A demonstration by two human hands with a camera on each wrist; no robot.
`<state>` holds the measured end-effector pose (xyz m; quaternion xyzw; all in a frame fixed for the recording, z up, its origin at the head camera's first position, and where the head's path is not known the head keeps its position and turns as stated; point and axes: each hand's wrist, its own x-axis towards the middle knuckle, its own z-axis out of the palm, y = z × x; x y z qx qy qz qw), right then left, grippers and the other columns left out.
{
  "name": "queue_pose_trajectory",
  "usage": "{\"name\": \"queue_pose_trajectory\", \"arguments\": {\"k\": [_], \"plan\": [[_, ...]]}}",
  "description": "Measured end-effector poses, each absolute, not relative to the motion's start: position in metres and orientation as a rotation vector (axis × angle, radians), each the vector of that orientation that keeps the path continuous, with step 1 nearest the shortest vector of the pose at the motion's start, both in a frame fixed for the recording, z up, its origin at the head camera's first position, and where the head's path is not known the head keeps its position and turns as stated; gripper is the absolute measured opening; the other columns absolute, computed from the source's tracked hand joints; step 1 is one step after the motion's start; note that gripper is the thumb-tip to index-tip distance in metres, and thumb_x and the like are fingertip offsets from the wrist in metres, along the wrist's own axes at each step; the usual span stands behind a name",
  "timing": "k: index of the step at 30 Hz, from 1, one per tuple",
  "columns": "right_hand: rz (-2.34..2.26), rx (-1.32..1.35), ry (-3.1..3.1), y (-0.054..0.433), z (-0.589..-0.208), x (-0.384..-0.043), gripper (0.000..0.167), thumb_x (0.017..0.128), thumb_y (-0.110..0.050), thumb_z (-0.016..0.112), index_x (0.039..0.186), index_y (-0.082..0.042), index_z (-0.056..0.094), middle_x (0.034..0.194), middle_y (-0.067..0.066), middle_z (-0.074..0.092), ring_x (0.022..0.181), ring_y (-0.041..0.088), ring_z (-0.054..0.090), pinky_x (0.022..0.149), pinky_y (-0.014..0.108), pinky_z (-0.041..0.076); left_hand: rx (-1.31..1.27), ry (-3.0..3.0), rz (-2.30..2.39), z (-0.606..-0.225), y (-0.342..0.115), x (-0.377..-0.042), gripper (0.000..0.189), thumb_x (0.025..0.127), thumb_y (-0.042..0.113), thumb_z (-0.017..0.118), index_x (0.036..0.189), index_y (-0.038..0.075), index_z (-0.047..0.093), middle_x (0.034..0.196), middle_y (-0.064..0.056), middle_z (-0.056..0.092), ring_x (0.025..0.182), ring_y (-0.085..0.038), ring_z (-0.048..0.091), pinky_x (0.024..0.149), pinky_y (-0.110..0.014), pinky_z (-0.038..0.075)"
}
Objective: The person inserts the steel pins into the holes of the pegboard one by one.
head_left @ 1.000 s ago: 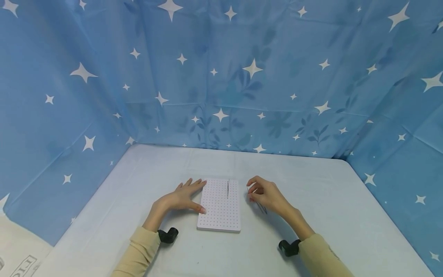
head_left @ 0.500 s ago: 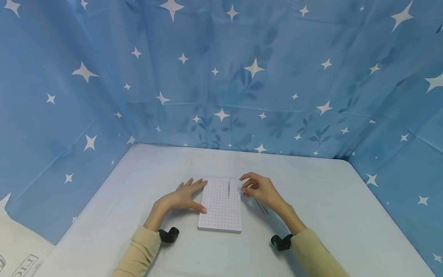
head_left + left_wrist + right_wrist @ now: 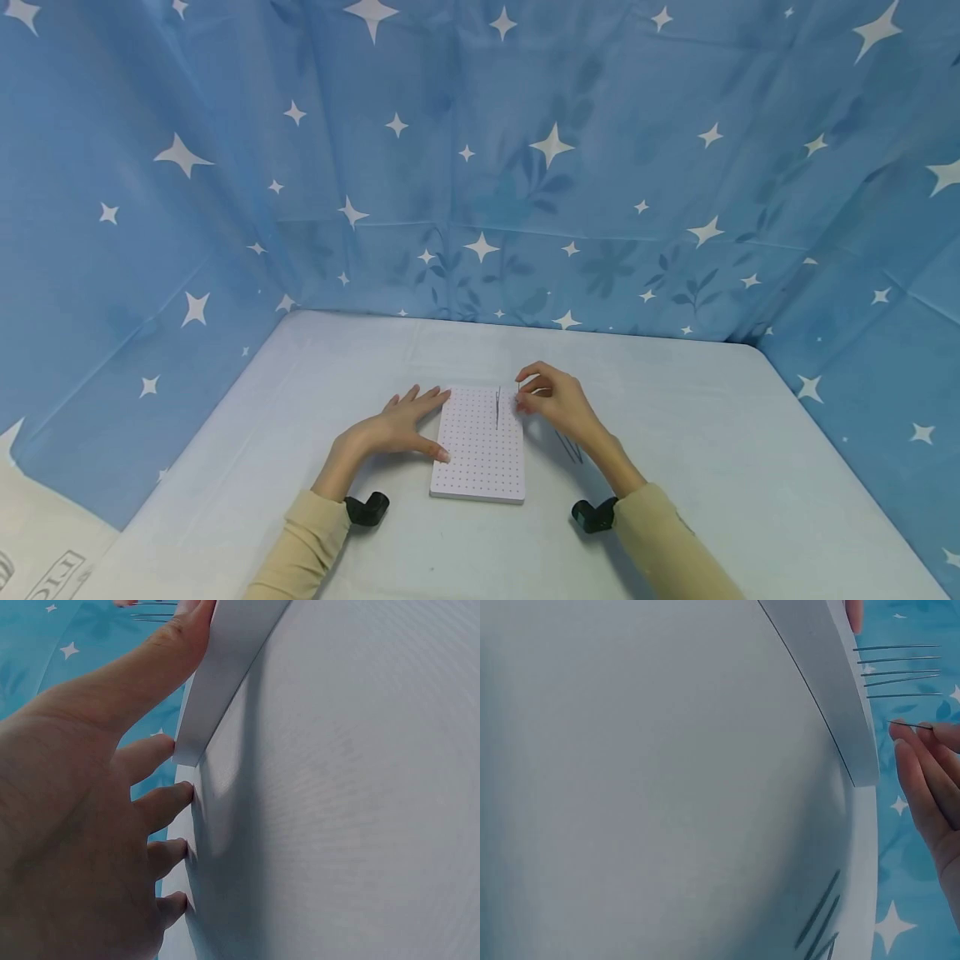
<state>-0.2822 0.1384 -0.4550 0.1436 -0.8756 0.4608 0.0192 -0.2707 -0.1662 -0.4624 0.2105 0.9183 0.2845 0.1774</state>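
Note:
A white pegboard [image 3: 480, 467] with rows of small holes lies on the table. Several thin metal pins [image 3: 900, 673] stand upright in it, lined up near its far right part. My left hand [image 3: 390, 429] spreads its fingers along the board's left side; the thumb rests on the edge and the index fingertip touches the far corner. Between thumb and fingertips, my right hand [image 3: 558, 404] pinches another thin pin [image 3: 911, 725], just over the board's far right edge and to the right of the standing pins. More loose pins [image 3: 817, 919] lie on the table beneath the right wrist.
The table [image 3: 675, 450] has a white cover. Blue curtains [image 3: 600, 167] with white stars close it in at the back and sides. Pale fabric with printed letters [image 3: 56, 579] shows at the lower left. Each wrist wears a black camera [image 3: 596, 515].
My right hand has moved left and slightly away from me with the pinched pin, from beside the board to over its far right edge. The left hand has stayed on the board.

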Motion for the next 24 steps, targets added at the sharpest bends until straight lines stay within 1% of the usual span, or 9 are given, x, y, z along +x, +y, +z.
{"name": "queue_pose_trajectory", "arguments": {"k": [3,6,13,15,22,24], "plan": [[1.426,0.454,-2.699,0.137,-0.457,-0.284,0.026,0.092,-0.009,0.076,0.116,-0.007,0.068,0.096,0.005,0.078,0.084,0.016,0.076,0.084,0.040,0.060,0.595,2.595,0.810,-0.462,-0.166,-0.270,0.109,0.078,0.047,0.087,0.164,0.017,0.029,0.172,-0.011,0.021,0.159,-0.043,0.005,0.129,-0.061,0.001],[1.436,0.469,-2.683,0.135,-0.457,-0.286,0.025,0.092,-0.009,0.076,0.116,-0.007,0.068,0.095,0.005,0.078,0.084,0.015,0.075,0.086,0.041,0.057,0.597,2.594,0.812,-0.462,-0.167,-0.270,0.109,0.078,0.047,0.087,0.164,0.017,0.028,0.172,-0.012,0.021,0.159,-0.043,0.005,0.128,-0.061,0.001],[1.479,0.467,-2.653,0.130,-0.456,-0.289,0.027,0.092,-0.007,0.076,0.116,-0.004,0.066,0.096,0.008,0.078,0.083,0.017,0.076,0.077,0.030,0.057,0.595,2.594,0.815,-0.462,-0.168,-0.270,0.109,0.078,0.047,0.087,0.164,0.017,0.029,0.172,-0.011,0.021,0.159,-0.043,0.004,0.128,-0.061,0.001],[1.467,0.455,-2.654,0.127,-0.457,-0.290,0.027,0.091,-0.006,0.077,0.115,-0.005,0.066,0.096,0.008,0.078,0.082,0.018,0.076,0.075,0.028,0.057,0.596,2.592,0.817,-0.461,-0.168,-0.270,0.109,0.078,0.047,0.087,0.164,0.017,0.029,0.172,-0.011,0.021,0.159,-0.043,0.004,0.128,-0.061,0.001],[1.444,0.434,-2.655,0.123,-0.461,-0.293,0.024,0.090,-0.005,0.078,0.111,-0.008,0.066,0.096,0.008,0.078,0.081,0.017,0.075,0.070,0.025,0.058,0.602,2.580,0.818,-0.460,-0.168,-0.270,0.108,0.079,0.048,0.086,0.164,0.017,0.028,0.172,-0.012,0.020,0.159,-0.043,0.004,0.128,-0.061,0.000],[1.434,0.425,-2.658,0.123,-0.462,-0.293,0.024,0.089,-0.005,0.078,0.109,-0.010,0.066,0.096,0.007,0.078,0.081,0.016,0.075,0.071,0.024,0.058,0.607,2.578,0.820,-0.460,-0.168,-0.271,0.108,0.078,0.048,0.086,0.164,0.017,0.028,0.172,-0.012,0.020,0.159,-0.043,0.004,0.128,-0.061,0.000]]}}
